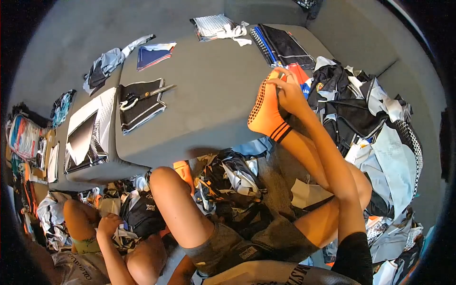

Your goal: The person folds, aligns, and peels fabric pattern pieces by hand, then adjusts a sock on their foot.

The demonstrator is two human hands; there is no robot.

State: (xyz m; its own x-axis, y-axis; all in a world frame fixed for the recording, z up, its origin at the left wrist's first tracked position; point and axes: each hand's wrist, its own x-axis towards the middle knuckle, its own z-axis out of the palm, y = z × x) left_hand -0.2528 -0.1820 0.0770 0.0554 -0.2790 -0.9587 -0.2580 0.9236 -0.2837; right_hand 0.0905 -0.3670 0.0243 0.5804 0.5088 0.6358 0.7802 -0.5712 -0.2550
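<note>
My right hand [289,90] is at the toe end of an orange sock [266,109], its fingers closed around the toes. The sock has a dark dotted grip sole and black stripes at the cuff. It is on my raised foot, near the front edge of the grey sofa [190,118]. A second orange sock [184,173] shows low behind my other knee. My left hand is outside the view.
Scissors [147,95] lie on black folded fabric [137,111]. Folded stacks [90,128] sit at the left and dark ones [285,45] at the back. Fabric scraps [351,104] heap at the right and on the floor. Another person's hand [109,224] is at lower left.
</note>
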